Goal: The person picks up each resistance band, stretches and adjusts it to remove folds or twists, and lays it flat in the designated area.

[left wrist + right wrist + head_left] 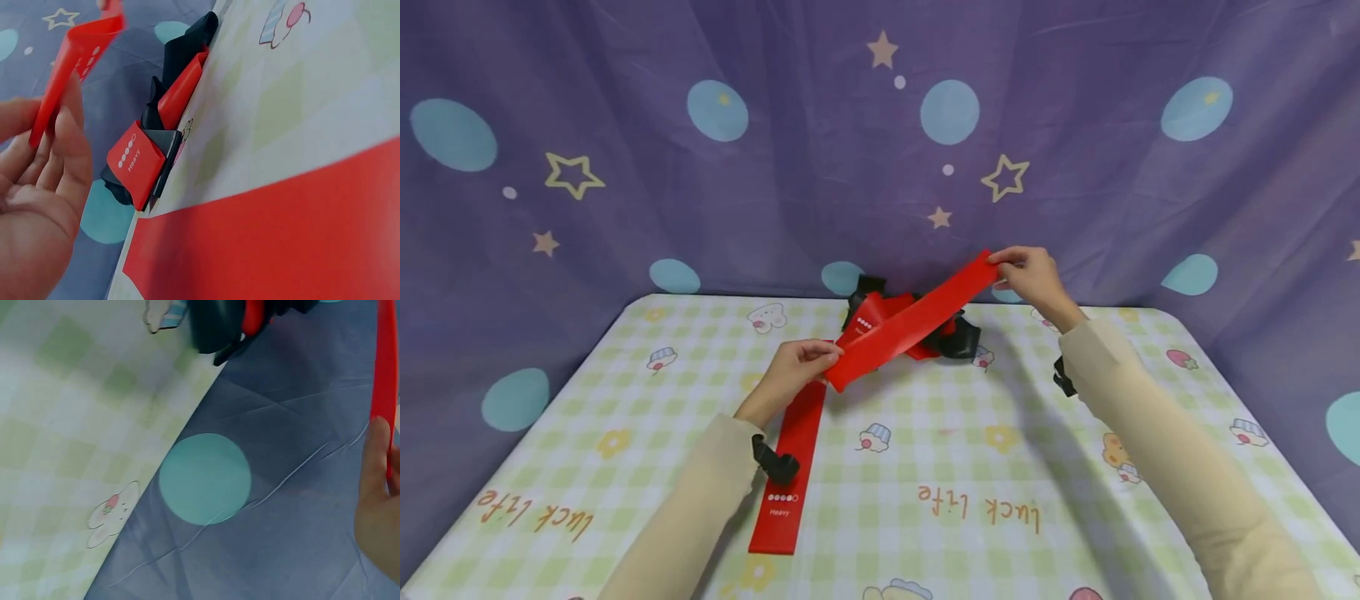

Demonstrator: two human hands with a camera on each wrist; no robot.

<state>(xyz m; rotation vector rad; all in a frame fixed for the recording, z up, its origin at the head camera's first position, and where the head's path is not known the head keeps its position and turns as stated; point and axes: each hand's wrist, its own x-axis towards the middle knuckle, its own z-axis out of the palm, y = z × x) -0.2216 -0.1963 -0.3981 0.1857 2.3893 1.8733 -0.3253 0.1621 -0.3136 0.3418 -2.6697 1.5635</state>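
Red flat band [801, 433]: lies long and smooth on the left part of the desk [947, 467], with the word "Heavy" at its near end. This one looks done.
Left hand [790, 373]: thumb and fingers pinch the low end of the held band [917, 321], up above the desk. The far end of the flat band is partly hidden by this hand.
Held band: also red. It slants up in the air from the left hand to the right hand [1030, 272] and looks pretty straight. It is not down on the desk yet, so it seems about half done.
Red and black heap [887, 307]: sits at the back of the desk, partly hidden by the held band. Its pieces are bunched and folded, so they look like the part left to do. I cannot tell how many there are.
Right hand: thumb and fingers pinch the high end of the held band, with nothing else in the grip.
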